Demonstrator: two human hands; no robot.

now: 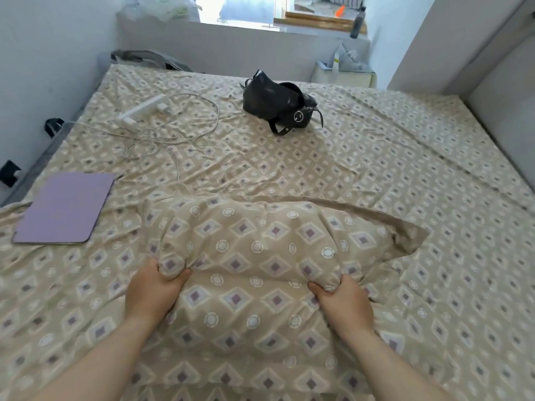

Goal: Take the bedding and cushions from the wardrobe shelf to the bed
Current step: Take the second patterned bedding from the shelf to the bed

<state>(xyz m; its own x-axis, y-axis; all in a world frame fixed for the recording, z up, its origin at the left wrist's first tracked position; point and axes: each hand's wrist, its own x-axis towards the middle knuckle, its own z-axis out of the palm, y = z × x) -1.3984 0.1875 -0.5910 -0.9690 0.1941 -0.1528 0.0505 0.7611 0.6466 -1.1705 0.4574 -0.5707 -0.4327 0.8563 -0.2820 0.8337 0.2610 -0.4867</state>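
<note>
A beige pillow (pixel 260 250) with a diamond and circle print lies on the bed (pixel 405 157), whose sheet has the same print. My left hand (pixel 153 290) grips the pillow's near left part, fingers dug into the cloth. On the near right part my right hand (pixel 341 302) pinches a fold. The pillowcase's open flap sticks out to the right. The wardrobe shelf is out of view.
A black handbag (pixel 278 102) sits far centre on the bed. White chargers and tangled cables (pixel 156 123) lie at far left. A purple tablet case (pixel 63 209) rests near the left edge. Walls close in left and right; a small bedside stand (pixel 341 73) is at the back.
</note>
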